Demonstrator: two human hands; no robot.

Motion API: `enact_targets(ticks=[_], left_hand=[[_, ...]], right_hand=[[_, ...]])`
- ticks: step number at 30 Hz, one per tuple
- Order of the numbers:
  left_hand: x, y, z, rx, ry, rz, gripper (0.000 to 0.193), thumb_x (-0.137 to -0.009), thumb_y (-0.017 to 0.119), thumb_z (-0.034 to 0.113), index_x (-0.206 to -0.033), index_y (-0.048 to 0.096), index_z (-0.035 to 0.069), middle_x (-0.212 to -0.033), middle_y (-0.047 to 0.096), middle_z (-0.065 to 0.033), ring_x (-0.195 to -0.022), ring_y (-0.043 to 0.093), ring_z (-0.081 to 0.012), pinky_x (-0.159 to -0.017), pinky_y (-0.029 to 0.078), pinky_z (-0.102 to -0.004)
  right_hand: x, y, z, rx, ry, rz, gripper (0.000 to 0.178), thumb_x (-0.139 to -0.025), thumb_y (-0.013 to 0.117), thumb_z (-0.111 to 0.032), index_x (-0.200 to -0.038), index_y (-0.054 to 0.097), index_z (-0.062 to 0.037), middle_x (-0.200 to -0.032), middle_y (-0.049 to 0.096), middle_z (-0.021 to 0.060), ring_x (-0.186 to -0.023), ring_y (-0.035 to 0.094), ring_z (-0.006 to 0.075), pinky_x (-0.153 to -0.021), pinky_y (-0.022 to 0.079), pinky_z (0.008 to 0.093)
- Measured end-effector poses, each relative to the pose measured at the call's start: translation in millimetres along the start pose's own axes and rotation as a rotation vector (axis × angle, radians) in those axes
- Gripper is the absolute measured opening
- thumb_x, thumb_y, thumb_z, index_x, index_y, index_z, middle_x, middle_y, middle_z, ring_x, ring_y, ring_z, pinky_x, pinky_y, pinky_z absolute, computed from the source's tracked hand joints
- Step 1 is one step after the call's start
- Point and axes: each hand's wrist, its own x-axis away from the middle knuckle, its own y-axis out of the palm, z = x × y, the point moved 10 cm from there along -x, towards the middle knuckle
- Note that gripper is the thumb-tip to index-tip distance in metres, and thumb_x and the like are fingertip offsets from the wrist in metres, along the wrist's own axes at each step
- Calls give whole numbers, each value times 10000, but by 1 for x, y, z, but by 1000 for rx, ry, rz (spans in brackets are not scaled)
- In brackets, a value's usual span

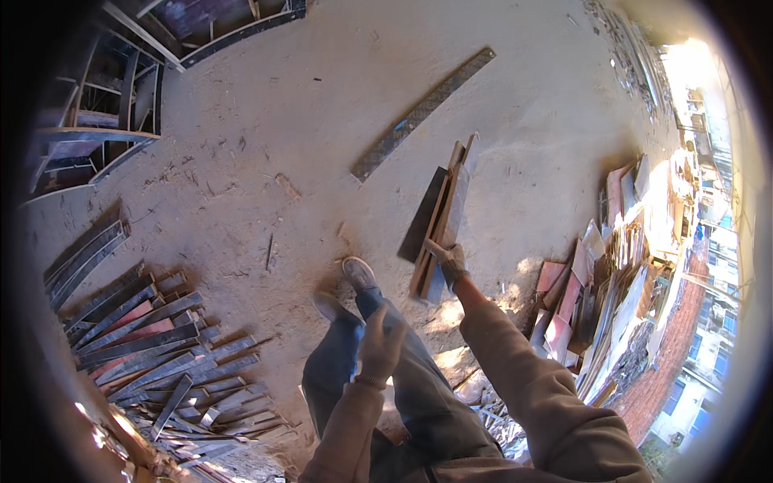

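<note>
Right grip (448, 258) closed on boards (456, 197), left grip (380, 348) holding nothing

Slanting away over the middle of the floor (241, 105), the boards lie face to face; whether their ends touch it, I cannot tell. They look stiff, probably fairly heavy together, and apt to slide on one another; bare edges could splinter. The right grip wraps their near half, thumb across the edges; a second hold toward the far end would likely steady them. The left grip hangs before the legs (330, 354), fingers loosely parted.

Most room for swinging lies toward the floor's far edge. A heap (572, 298) crowds its right edge, a stack (153, 344) its near left corner, and frames (101, 135) its far left corner. One loose plank (423, 114) lies just beyond the boards, and a stick (270, 252) left of the shoe (359, 274).
</note>
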Motion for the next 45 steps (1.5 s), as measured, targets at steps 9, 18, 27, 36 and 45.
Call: enact_targets(ticks=[9, 18, 27, 36, 45], left_hand=[[-85, -68, -77, 309, -241, 112, 368, -1078, 681, 206, -1360, 648, -28, -1274, 745, -170, -1176, 716, -244, -999, 565, -363], [-159, -130, -77, 334, -376, 85, 364, -992, 678, 70, -1337, 639, -39, -1236, 749, -214, -1179, 737, -307, -1046, 561, -407], [-185, -143, -63, 457, -372, 71, 599, -1022, 750, 371, -1386, 601, -80, -1293, 695, -242, -1210, 704, -309, -1088, 535, -429], [-159, -89, -77, 435, -375, 18, 605, -1002, 788, 338, -1430, 592, -42, -1313, 700, -214, -1205, 689, -287, -1087, 519, -413], [-71, -49, -8, 420, -217, 3, 620, -1022, 773, 265, -1489, 529, -61, -1397, 663, -235, -1280, 660, -311, -1117, 505, -405]], right_hand=[[-137, 126, -61, 462, -243, 3, 709, -911, 742, -604, -1214, 716, 36, -1161, 747, 298, -1105, 714, 476, -958, 564, 513], [-317, 275, -122, 605, -102, 441, 1092, -768, 688, -878, -1219, 704, 116, -1224, 713, 377, -1230, 686, 488, -1044, 547, 509], [-453, 294, -57, -86, 225, 64, 463, -905, 812, -461, -999, 728, -15, -931, 771, 143, -701, 750, 292, -634, 638, 437], [-293, 107, -110, -559, -176, -298, 413, -1042, 693, -427, -1183, 723, -39, -986, 761, 120, -909, 744, 293, -898, 620, 474], [-67, -40, -217, -885, 145, -607, 269, -956, 684, -356, -996, 573, -114, -725, 355, -72, -623, 377, 105, -580, 345, 289]])
